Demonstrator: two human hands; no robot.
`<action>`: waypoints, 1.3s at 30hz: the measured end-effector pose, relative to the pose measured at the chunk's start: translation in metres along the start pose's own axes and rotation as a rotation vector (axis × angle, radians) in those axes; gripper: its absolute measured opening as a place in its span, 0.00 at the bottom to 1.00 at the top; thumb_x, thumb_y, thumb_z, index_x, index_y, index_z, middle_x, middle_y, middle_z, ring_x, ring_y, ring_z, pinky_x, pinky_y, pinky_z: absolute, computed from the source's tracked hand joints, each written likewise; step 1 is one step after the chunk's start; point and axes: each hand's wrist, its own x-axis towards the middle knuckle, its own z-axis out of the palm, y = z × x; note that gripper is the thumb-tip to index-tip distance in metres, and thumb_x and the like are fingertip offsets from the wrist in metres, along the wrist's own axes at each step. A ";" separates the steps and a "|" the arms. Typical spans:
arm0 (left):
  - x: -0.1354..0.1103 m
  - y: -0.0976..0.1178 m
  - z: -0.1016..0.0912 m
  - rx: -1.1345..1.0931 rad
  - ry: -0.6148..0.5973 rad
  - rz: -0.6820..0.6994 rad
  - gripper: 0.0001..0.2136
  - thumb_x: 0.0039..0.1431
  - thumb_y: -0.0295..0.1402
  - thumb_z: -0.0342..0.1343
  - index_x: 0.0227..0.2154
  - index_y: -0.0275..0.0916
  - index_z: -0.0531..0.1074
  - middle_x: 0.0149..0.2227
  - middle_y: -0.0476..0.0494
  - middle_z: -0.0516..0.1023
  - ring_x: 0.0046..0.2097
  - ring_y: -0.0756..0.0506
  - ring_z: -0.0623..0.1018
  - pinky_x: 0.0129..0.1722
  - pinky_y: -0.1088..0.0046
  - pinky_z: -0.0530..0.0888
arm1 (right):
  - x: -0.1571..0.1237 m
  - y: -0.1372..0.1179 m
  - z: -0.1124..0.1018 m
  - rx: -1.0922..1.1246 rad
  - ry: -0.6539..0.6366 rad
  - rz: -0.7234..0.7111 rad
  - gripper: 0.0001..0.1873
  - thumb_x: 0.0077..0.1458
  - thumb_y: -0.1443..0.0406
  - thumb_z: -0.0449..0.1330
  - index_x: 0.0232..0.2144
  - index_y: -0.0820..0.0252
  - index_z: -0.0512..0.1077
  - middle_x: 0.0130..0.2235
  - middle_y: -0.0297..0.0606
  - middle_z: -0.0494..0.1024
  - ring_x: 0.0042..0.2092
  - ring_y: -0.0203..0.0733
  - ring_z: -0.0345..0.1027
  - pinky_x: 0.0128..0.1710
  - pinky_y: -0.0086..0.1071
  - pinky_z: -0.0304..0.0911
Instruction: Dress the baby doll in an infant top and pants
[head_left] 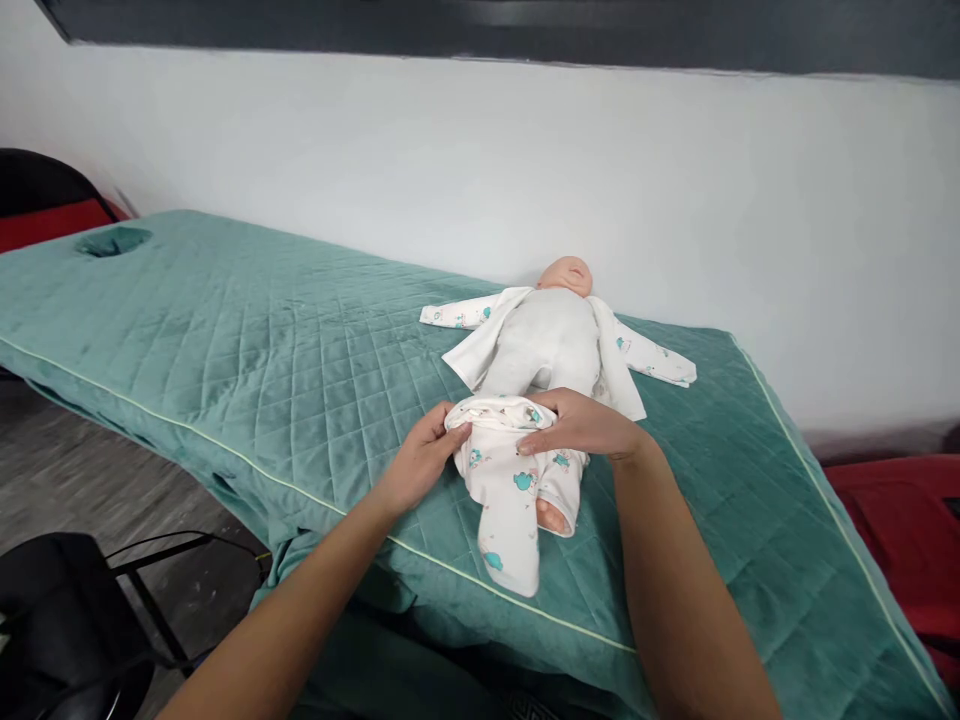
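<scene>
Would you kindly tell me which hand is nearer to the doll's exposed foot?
The right hand. It holds the printed pants near the waistband, just beyond the exposed foot; the left hand holds the waistband's left side, farther away.

My two hands (424, 452) (581, 425), one doll (551, 325)
I count one shirt (477, 348) with two sleeves (461, 313) (654, 358), one pair of trousers (504, 490) with two legs (510, 545) (564, 482), one bed (270, 340) with one hole (114, 241), one visible foot (551, 516).

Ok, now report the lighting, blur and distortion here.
Head view: soft light on the white wall, a faint sheen on the dark band; head view: patterned trousers fairly crisp, red object at right edge softer; head view: wide-angle stretching toward borders.
</scene>
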 end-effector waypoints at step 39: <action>0.013 0.011 0.010 0.573 0.148 0.051 0.17 0.65 0.49 0.51 0.28 0.41 0.62 0.24 0.54 0.67 0.28 0.50 0.67 0.30 0.73 0.62 | 0.020 0.011 0.004 -0.101 0.443 0.118 0.15 0.58 0.60 0.60 0.46 0.54 0.78 0.46 0.35 0.82 0.50 0.51 0.75 0.50 0.42 0.67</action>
